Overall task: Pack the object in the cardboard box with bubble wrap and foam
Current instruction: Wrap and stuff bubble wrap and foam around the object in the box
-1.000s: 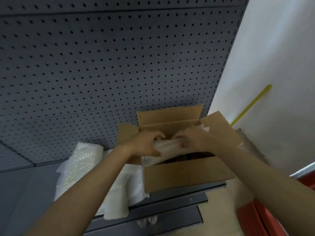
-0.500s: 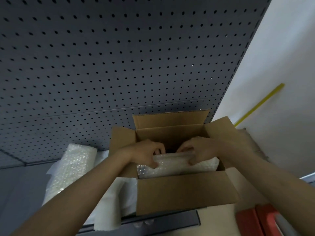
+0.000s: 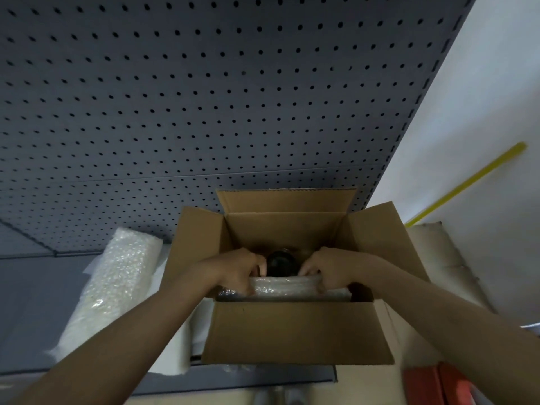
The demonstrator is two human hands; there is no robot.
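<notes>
Grey shelf carries open cardboard box at centre; bubble wrap roll at 9 o'clock, lying on white foam sheet.

open from above between four upright flaps of cardboard box; blocked inside by bubble wrap roll, dark object.

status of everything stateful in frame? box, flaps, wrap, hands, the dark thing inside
cardboard box: open, all four flaps up or splayed outward
bubble wrap bundle: inside the box along its near wall, gripped at both ends
dark object: inside the box, behind the bundle, uncovered on top
left hand: grips the bundle's left end
right hand: grips the bundle's right end
bubble wrap roll: lying left of the box, untouched
</notes>
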